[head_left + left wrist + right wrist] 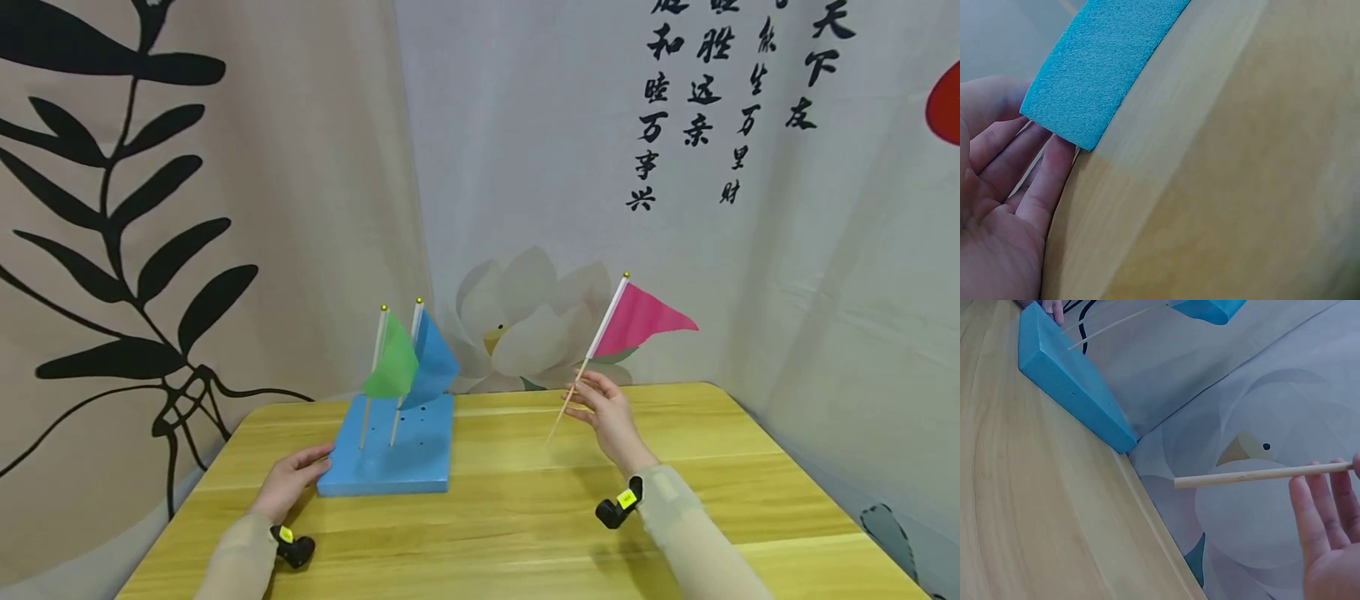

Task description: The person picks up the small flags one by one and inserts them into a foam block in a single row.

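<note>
My right hand pinches the thin wooden stick of a pink pennant flag. The flag leans right and its cloth points right; a gold bead tops its pole. In the right wrist view, the bare lower end of the stick juts out past the fingers, apart from the table. My left hand touches the left edge of a blue foam block with its fingers extended. A green flag and a blue flag stand in the block, and small holes dot its top.
The block lies on a yellow wood-grain table, left of the middle. Behind it hangs a printed cloth with black writing, a lotus and dark leaves. A black wrist camera sits on the right wrist, another on the left.
</note>
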`<state>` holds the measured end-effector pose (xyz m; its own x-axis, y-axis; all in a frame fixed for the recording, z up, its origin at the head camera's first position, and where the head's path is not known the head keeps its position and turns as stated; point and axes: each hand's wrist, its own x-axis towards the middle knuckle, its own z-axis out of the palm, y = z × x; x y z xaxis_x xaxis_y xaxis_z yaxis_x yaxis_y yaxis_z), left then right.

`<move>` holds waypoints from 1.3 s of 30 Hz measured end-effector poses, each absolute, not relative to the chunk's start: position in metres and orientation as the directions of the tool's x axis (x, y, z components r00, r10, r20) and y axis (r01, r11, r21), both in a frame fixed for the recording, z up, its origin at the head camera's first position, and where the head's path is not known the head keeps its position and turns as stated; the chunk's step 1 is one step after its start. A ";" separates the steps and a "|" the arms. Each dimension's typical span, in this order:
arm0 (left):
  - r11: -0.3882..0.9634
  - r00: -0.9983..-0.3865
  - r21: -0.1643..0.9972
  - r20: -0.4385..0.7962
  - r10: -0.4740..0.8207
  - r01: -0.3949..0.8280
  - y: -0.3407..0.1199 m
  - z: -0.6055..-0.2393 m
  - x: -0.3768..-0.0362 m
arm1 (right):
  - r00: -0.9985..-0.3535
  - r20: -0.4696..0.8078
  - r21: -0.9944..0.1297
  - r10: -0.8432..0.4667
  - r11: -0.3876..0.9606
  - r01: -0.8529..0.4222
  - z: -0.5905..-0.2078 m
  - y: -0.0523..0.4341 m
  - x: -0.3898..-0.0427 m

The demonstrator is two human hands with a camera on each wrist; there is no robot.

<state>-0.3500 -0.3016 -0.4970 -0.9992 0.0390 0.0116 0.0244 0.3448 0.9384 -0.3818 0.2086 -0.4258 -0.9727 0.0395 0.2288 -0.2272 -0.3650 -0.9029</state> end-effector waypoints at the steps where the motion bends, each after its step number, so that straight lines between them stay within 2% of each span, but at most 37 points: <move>1: 0.342 -0.999 0.939 0.012 0.038 0.025 -0.301 -0.497 -0.350 | -0.973 0.230 -0.904 0.038 -0.362 -0.228 -0.425 0.207 -0.382; 16: 0.352 -1.000 0.936 0.010 0.015 0.014 -0.300 -0.498 -0.348 | -0.975 0.221 -0.928 0.006 -0.306 -0.212 -0.427 0.161 -0.393; 24: 0.350 -1.000 0.936 0.019 0.009 0.021 -0.298 -0.497 -0.346 | -0.970 0.239 -0.923 -0.037 -0.320 -0.216 -0.429 0.127 -0.398; 39: 0.355 -1.000 0.935 0.009 -0.015 0.003 -0.297 -0.498 -0.348 | -0.974 0.227 -0.924 -0.012 -0.317 -0.212 -0.423 0.069 -0.407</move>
<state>-0.3481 -0.2969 -0.4982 -0.9999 -0.0147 0.0089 0.0031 0.3548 0.9349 -0.4072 0.0685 -0.4226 -0.9737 -0.0119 0.2274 -0.2120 -0.3171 -0.9244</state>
